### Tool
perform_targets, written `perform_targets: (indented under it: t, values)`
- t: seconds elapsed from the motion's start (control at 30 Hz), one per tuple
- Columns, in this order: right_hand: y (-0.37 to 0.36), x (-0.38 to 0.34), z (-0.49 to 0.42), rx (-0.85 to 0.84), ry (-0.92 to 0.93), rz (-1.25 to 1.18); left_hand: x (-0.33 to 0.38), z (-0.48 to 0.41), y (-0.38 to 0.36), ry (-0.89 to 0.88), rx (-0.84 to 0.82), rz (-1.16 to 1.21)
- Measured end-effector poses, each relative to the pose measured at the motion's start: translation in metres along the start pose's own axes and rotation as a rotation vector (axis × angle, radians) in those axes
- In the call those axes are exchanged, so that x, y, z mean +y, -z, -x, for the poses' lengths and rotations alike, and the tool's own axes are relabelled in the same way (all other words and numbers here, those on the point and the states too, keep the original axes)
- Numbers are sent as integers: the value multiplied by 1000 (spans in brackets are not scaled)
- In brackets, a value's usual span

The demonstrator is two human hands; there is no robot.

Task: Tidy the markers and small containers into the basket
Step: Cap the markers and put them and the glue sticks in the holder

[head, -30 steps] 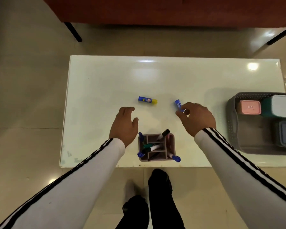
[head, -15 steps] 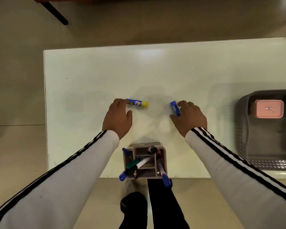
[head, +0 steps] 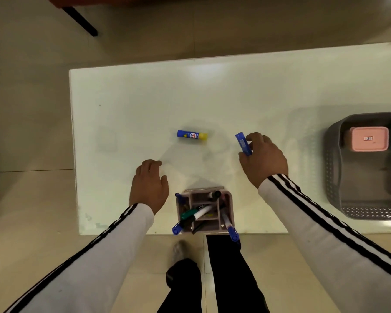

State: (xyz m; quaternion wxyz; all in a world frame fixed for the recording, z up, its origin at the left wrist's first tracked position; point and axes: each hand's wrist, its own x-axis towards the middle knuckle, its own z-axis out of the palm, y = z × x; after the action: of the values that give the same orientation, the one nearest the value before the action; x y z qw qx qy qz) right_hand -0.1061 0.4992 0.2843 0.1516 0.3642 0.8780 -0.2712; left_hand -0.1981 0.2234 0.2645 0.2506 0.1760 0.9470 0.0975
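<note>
Head view: right hand [head: 265, 162] pinches a small blue stick [head: 243, 143] mid-body, over the tabletop [head: 133, 98]. Left hand [head: 149, 186] relaxed, empty, beside the marker holder [head: 204, 210]. Glue stick [head: 192, 134] apart. Basket [head: 332, 168] right. Stick likely light, rigid, slick.

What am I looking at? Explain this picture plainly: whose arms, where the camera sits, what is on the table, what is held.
There is no machine: these are a person's two arms in white striped sleeves. The picture comes from a camera worn on the head, looking down. On the white table are a blue-and-yellow glue stick and, at the near edge, a divided holder of markers. A grey basket on the right holds a pink container. The right hand pinches a small blue object in its fingers; the left hand is open, holding nothing.
</note>
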Motion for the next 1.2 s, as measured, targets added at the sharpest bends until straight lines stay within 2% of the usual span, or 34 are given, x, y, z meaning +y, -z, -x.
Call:
perform_targets:
  t: [0.1, 0.2, 0.3, 0.5, 0.83, 1.07, 1.2]
  values:
    - [16, -16, 38, 69, 70, -67, -14, 21, 5, 0, -7, 5]
    - [20, -26, 89, 111, 231, -50, -28, 42, 3, -21, -79, -54]
    - [21, -28, 135, 74, 318, 26, -40, 61, -7, -56, -150, -107]
    - [-3, -48, 209, -53, 303, 340, -71, 120, -27, -118, -188, -113]
    - [-45, -84, 193, -148, 196, 612, -76, 140, -24, -233, -154, -73]
    - [-47, -81, 193, -176, 190, 588, -70, 143, -24, -244, -169, -66]
    - [-29, -85, 186, -71, 251, 519, -69, 134, -23, -239, -166, -95]
